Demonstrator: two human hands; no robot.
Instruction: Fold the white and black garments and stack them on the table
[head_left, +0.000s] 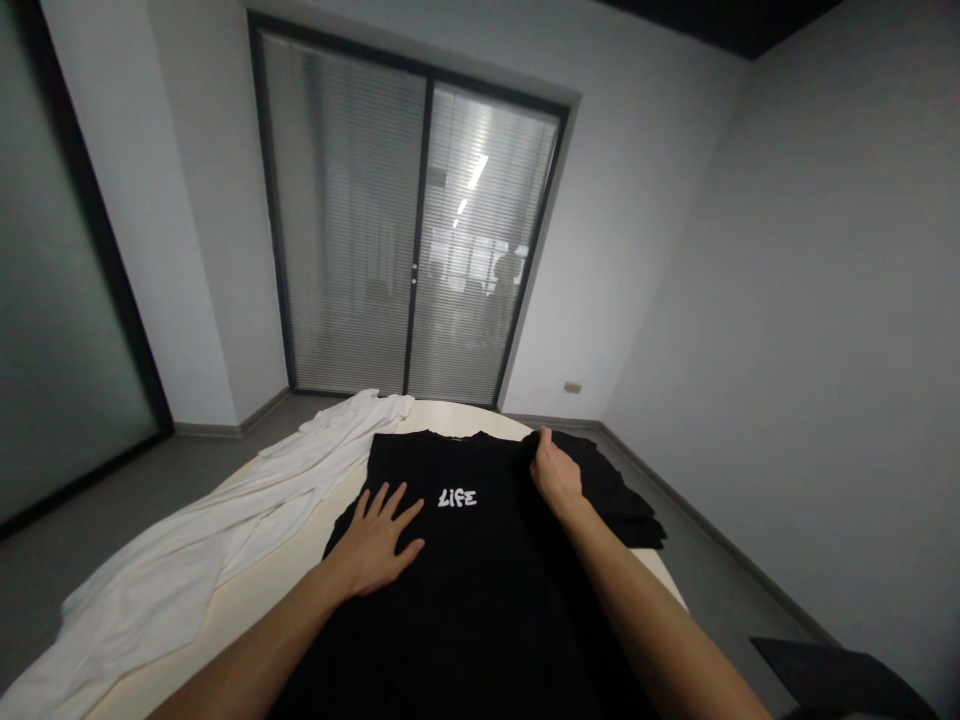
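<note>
A black T-shirt [465, 580] with white lettering on its chest lies spread on the table, its neckline toward the far edge. My left hand [379, 545] rests flat on the left side of the shirt, fingers spread. At the shirt's upper right, by the shoulder and sleeve, my right hand [556, 470] is closed on the black fabric, its fingertips pinching the cloth. Part of the shirt's right side lies in shadow under my right forearm.
White cloth garments [247, 540] stretch along the table's left side and hang over its edge. More dark folded clothing [619, 490] lies at the right. The pale table [442, 415] has a rounded far edge. Beyond stands a glass door with blinds [352, 240]. A dark object [832, 675] is at lower right.
</note>
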